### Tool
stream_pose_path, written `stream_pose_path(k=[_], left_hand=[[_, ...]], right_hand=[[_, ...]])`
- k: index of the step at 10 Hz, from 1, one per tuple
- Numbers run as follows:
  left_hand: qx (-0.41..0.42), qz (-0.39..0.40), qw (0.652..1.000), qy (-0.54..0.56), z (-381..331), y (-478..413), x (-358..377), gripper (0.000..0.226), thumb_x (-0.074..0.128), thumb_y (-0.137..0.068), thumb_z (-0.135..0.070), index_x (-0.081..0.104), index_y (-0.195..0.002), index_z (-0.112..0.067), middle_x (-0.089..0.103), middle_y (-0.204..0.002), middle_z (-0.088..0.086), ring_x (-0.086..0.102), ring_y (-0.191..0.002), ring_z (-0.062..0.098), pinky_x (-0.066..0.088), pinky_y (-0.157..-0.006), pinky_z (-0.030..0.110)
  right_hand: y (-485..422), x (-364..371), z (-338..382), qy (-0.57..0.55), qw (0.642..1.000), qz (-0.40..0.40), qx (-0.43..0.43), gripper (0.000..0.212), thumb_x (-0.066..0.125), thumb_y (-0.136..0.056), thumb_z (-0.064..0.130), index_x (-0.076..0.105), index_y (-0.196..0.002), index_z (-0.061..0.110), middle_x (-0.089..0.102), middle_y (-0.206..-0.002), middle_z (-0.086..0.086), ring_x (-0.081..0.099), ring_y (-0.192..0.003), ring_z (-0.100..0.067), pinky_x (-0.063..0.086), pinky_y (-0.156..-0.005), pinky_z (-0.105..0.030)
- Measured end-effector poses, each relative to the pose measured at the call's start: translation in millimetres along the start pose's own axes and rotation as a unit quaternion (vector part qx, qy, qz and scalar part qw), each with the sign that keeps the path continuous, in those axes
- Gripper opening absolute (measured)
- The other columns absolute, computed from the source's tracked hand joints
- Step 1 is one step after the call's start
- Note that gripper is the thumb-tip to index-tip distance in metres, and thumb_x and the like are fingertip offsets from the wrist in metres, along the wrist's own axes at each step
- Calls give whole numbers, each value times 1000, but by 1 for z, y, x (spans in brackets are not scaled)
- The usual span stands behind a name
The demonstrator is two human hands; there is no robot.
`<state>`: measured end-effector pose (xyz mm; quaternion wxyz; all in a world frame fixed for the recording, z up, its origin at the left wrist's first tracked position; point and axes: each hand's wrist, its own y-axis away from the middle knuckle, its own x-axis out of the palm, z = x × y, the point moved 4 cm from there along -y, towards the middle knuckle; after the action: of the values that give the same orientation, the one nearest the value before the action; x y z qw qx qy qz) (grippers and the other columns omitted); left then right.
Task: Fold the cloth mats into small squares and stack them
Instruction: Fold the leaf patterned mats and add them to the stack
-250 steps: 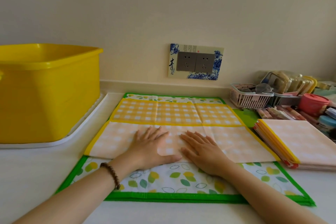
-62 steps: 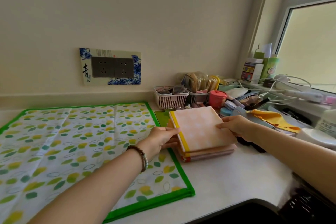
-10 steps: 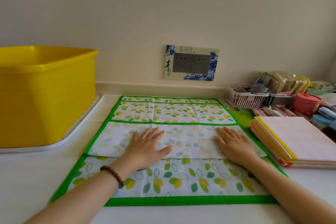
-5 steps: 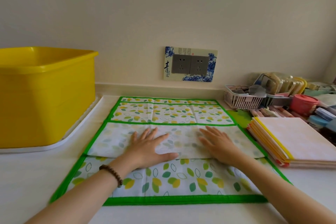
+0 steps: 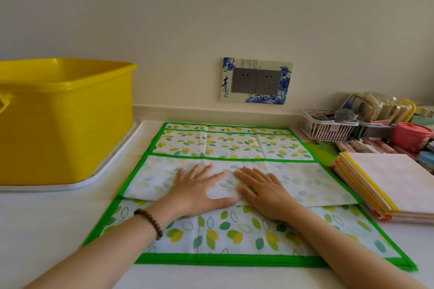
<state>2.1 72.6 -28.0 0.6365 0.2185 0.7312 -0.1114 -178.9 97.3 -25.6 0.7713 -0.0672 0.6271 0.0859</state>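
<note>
While both hands, left hand (image 5: pixel 199 191) and right hand (image 5: pixel 263 191), press flat with fingers spread, the green-edged mat (image 5: pixel 234 237) lies touching the stack (image 5: pixel 389 185).

Single head-worn view, wide-angle, set above the near edge of the countertop (image 5: pixel 47 218), looking forward and down toward the back wall (image 5: pixel 211 19). Close in: both forearms enter from the bottom of frame, left hand (image 5: pixel 197 190) and right hand (image 5: pixel 265 192) near centre. Yellow tub (image 5: pixel 65 129) bounds the left edge, folded stack (image 5: pixel 394 183) the right.
</note>
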Motion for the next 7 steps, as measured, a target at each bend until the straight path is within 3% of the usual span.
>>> stream_pose_path(k=[4, 7], left_hand=[[-59, -6, 998, 14, 91, 44, -10, 101, 3, -46, -101, -6, -138, -62, -15, -156, -20, -18, -144, 13, -13, -114, 51], [-61, 5, 995, 74, 83, 47, -23, 114, 6, -40, -102, 3, -144, -55, -6, -158, -16, -14, -146, 17, -13, -114, 50]], right_hand=[[-1, 1, -3, 9, 1000, 7, -4, 53, 16, -96, 56, 5, -147, 44, 2, -157, 17, -2, -145, -7, -3, -119, -35], [-1, 2, -3, 13, 1000, 11, -4, 54, 14, -96, 56, 3, -147, 44, 2, -157, 17, -2, -145, -6, -3, -119, -35]])
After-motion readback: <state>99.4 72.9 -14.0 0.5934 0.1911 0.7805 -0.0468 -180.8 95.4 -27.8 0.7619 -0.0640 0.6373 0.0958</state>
